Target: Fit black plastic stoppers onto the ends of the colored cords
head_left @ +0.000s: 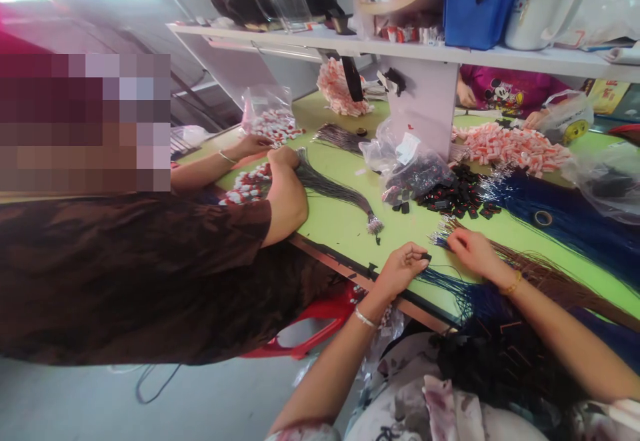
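My left hand (404, 269) is closed in a pinch on a small black plastic connector (426, 257) at the table's front edge. Thin blue wires (445, 283) trail from beside it toward my lap. My right hand (473, 252), fingers curled together, pinches at the metal-tipped wire ends (441, 233) of a bundle. Brown wires (545, 274) run from there to the right, under my right forearm. Just beyond lies a pile of black connectors (457, 191), partly spilling from a clear plastic bag (405, 161).
A co-worker's arm (287, 194) reaches over the table at left, near red-and-white parts (250, 184) and a dark wire bundle (335, 191). Blue wires (575, 207), a tape roll (543, 218) and pink-white connectors (515, 147) lie to the right. A shelf (310, 42) overhangs the back.
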{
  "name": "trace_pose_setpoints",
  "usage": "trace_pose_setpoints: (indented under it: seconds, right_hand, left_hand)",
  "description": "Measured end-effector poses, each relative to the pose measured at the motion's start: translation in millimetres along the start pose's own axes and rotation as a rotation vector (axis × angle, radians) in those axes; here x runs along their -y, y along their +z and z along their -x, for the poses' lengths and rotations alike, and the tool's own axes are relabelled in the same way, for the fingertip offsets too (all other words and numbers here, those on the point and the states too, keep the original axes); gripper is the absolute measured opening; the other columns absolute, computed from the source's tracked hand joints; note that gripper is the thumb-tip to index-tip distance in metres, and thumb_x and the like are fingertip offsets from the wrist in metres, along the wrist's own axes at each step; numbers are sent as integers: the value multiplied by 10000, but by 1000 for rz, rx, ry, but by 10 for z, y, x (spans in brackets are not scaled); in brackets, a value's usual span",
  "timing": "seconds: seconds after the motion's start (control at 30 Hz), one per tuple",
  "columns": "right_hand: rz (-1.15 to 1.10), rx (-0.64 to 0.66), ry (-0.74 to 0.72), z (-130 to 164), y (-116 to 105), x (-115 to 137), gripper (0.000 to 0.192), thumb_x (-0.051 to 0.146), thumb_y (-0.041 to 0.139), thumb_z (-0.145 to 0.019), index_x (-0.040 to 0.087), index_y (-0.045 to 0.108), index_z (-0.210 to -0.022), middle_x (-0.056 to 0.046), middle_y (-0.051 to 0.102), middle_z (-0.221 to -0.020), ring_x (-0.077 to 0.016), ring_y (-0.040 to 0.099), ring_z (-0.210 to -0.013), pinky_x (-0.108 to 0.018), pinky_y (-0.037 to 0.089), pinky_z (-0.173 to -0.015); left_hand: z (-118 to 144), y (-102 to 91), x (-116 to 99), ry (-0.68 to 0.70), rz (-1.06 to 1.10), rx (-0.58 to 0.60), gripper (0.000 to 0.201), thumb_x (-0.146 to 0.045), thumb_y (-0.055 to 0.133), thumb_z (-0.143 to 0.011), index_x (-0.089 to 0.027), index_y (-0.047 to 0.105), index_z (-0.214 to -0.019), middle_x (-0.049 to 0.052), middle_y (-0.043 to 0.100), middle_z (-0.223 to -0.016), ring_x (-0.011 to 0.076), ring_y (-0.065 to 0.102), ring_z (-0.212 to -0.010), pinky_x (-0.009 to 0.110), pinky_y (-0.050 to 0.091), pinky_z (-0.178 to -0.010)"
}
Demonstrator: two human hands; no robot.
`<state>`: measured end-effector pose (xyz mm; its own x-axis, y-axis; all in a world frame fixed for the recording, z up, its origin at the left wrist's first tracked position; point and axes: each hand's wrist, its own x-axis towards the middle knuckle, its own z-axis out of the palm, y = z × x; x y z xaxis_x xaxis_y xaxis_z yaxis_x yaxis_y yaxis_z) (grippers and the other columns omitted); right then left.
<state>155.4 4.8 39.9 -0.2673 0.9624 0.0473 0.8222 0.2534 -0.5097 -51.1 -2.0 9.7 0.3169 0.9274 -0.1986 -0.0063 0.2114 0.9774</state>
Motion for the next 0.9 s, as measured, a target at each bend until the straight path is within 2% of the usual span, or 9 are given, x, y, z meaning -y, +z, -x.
trace_pose_setpoints:
  seconds: [0.07, 0.13, 0.23, 0.3, 0.4, 0.5, 0.6, 0.77, 0.9]
  right_hand:
    - [161, -31, 132, -56, -72, -135, 182, 268, 453, -887, 178, 602, -834, -42, 625, -803, -147, 521, -691, -246, 292, -598]
    - [271, 19, 204, -91, -94, -236, 141, 275, 502, -857, 188, 613, -861, -52, 628, -860, -158, 534, -716, -253, 280, -590]
    - [340, 61, 208, -96, -68, -286, 152, 260, 476, -868, 190, 610, -848, -58, 629, -883, -161, 541, -729, -261, 267, -582]
    - [352, 44, 182, -76, -53, -273, 167, 242, 445, -882, 187, 599, -853, -58, 632, -874, -160, 539, -730, -263, 261, -581]
    - [334, -9, 144, -36, -61, -252, 163, 239, 434, -883, 185, 584, -848, -54, 633, -841, -161, 529, -709, -263, 248, -570]
    - [219, -70, 127, -24, -67, -269, 141, 242, 448, -864, 184, 566, -811, -34, 618, -734, -151, 503, -632, -257, 255, -559]
    - [-24, -105, 82, -71, -29, -284, 113, 235, 469, -833, 185, 545, -765, -3, 592, -660, -133, 484, -578, -241, 299, -560]
    - [-407, -133, 10, -194, 74, -135, 132, 258, 484, -806, 180, 538, -714, 18, 555, -642, -112, 467, -561, -217, 350, -540]
    - [-577, -114, -25, -179, 100, 43, 137, 262, 495, -793, 175, 545, -700, 24, 542, -618, -105, 464, -560, -208, 363, -534]
  left_hand:
    - [7, -48, -59, 95, -185, 24, 247, -283, 698, -698, -159, 616, -896, 12, 613, -746, 125, 564, -696, 243, 437, -644]
    - [32, -39, -154, 180, -361, 29, 201, -260, 639, -751, -183, 623, -936, 23, 631, -785, 151, 576, -747, 275, 447, -700]
    - [81, 70, -315, 311, -574, -32, 177, -220, 620, -758, -208, 646, -934, 48, 660, -859, 203, 578, -854, 345, 439, -815]
    - [95, 170, -384, 371, -600, -64, 176, -199, 626, -747, -209, 655, -920, 60, 667, -892, 222, 567, -898, 378, 421, -871]
    - [57, 297, -376, 316, -318, -41, 207, -212, 615, -759, -190, 637, -964, 67, 658, -925, 199, 576, -880, 352, 446, -839]
    - [-30, 371, -258, 111, 116, -8, 257, -267, 659, -736, -164, 613, -967, 60, 637, -871, 164, 589, -800, 293, 480, -720]
    - [-111, 403, -110, -60, 402, -19, 320, -283, 737, -670, -152, 602, -929, 49, 628, -817, 146, 597, -761, 260, 479, -678]
    - [-175, 407, 60, -127, 601, -61, 298, -216, 761, -645, -138, 597, -882, 45, 619, -798, 119, 587, -723, 237, 473, -671]
    - [-185, 384, 113, -144, 676, -68, 250, -152, 730, -662, -138, 607, -879, 33, 602, -804, 104, 567, -701, 236, 478, -671]
